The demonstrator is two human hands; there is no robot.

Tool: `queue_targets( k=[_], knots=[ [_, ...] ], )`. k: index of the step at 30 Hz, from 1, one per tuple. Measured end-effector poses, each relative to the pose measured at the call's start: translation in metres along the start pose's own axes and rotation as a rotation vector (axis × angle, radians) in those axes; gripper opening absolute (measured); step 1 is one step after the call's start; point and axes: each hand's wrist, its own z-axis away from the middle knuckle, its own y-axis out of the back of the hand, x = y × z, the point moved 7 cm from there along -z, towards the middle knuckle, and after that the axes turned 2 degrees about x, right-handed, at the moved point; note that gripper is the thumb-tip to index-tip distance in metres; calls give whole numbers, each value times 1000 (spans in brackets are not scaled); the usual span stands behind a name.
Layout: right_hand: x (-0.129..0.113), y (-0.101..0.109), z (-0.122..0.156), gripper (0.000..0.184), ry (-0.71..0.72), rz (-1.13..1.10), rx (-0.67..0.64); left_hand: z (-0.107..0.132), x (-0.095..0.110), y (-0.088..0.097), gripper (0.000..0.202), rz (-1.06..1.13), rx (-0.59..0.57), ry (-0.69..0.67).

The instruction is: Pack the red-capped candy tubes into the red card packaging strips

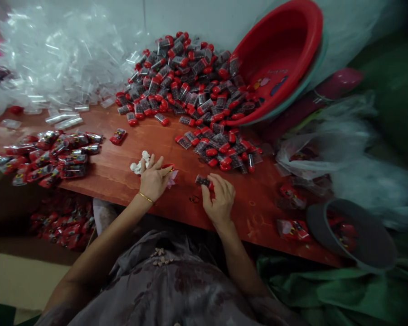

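My right hand (219, 197) is closed around a small clear tube with a red cap (202, 180), held just above the table; dark contents show through its wall. To the left, my left hand (153, 181) lies low over the table with its fingers spread. Its fingertips reach a small cluster of white pieces (136, 168). Beside its thumb and forefinger is a red and clear plastic wrapper (172, 179), partly hidden by the fingers. A small dark ring (193, 199) rests on the wood between my hands.
A big heap of red-capped tubes (187, 77) spills from a tilted red basin (275, 63). Wrapped red packets (68, 156) are piled at left, above a box of more packets (64, 222). Clear plastic pieces (64, 59) fill the back left. A grey bowl (377, 244) stands at right.
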Motion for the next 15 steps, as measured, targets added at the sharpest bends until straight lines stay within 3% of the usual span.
queue_targets(
  k=[6,8,10,13,15],
  knots=[
    [-36,-40,-16,24,-246,-630,-201,11,27,14,32,150,66,-47],
    [-37,-45,-17,27,-301,-678,-172,16,19,16,48,297,114,85],
    [-35,-44,-15,29,-335,-659,-120,22,7,9,58,550,90,286],
    [-35,-40,-7,31,-328,-585,-84,34,3,-14,51,1016,-39,591],
    [-37,-40,-1,32,-308,-523,-81,43,7,-23,47,1247,-39,762]
  ],
)
